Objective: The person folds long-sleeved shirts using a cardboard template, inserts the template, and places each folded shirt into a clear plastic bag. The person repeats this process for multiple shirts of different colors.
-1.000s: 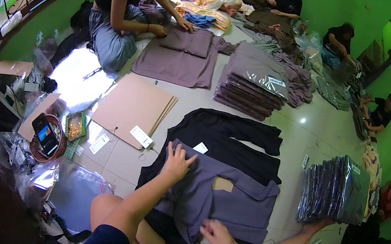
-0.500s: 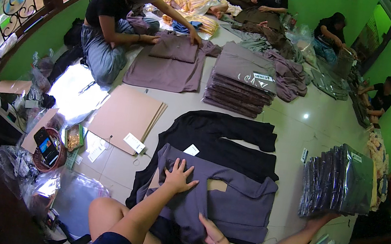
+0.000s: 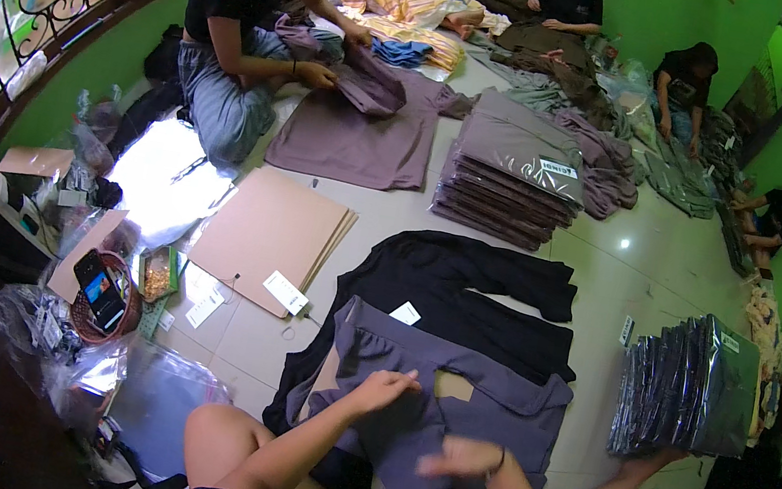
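A grey-purple garment (image 3: 504,439) lies spread before me over a black long-sleeved garment (image 3: 469,266) on the floor. Brown cardboard (image 3: 454,387) shows through a gap in the grey cloth and at its left edge. Over the middle of the cloth is my left hand (image 3: 384,392), its fingers drawn together; anything between them is hidden. My right hand (image 3: 463,459) is smeared by motion beside the near part of the grey cloth, which is blurred too. A white tag (image 3: 405,313) rests on the black garment.
Cardboard sheets (image 3: 271,232) with tags lie to the left, near a basket (image 3: 107,318) holding a phone. Bagged garments stand in stacks at the right (image 3: 688,390) and far middle (image 3: 512,177). Across the floor a person (image 3: 243,50) handles a mauve garment (image 3: 356,143); several others sit farther back.
My left hand, earlier spread flat on the grey cloth, has lifted and drawn its fingers together. My right hand has moved up a little. The person opposite has raised part of the mauve garment.
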The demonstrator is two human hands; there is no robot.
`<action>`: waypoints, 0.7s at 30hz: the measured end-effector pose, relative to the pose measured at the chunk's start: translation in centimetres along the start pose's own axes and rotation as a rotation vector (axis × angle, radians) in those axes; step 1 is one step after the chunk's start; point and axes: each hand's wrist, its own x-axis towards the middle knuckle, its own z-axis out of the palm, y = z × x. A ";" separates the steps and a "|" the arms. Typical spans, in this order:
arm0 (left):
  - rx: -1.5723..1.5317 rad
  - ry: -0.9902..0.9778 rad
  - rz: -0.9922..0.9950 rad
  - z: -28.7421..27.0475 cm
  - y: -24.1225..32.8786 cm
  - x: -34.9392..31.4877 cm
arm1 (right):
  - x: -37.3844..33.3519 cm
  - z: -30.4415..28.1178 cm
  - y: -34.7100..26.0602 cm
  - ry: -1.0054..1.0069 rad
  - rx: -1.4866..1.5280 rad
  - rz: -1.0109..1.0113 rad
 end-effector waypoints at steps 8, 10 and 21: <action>-0.667 0.261 -0.266 -3.0 -0.1 -2.0 | 9.3 -7.7 -3.5 1.364 -0.149 -0.219; -0.554 0.235 -0.275 -2.7 -0.3 -1.9 | 10.6 -7.1 -0.8 1.727 -0.631 -0.099; 0.616 0.683 -0.095 -2.0 0.0 -7.4 | 8.8 0.9 3.5 1.523 -0.216 -0.151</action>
